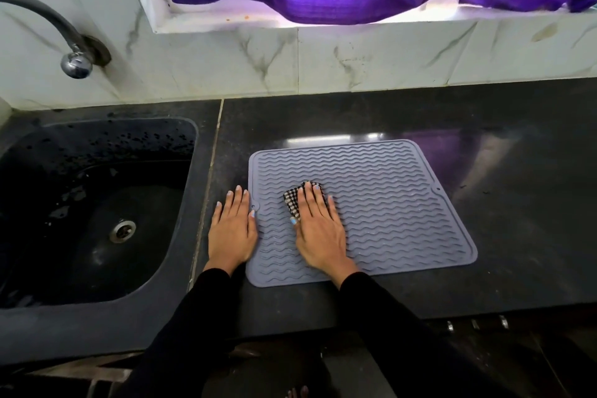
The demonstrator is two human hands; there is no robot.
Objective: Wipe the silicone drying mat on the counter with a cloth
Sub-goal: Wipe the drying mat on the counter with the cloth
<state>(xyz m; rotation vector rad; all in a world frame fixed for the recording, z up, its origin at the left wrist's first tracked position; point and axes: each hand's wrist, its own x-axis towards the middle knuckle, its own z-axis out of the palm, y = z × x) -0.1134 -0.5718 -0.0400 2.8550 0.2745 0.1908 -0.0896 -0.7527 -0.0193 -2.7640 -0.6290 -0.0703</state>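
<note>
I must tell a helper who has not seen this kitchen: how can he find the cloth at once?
Find the black sink; right of it, a grey wavy-ribbed mat lies on the dark counter. The cloth is on the mat, pressed flat under the right hand. It is the only checked black-and-white thing there.

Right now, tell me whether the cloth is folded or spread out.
Folded: the checked cloth sits bunched small under the right hand on the mat.
</note>
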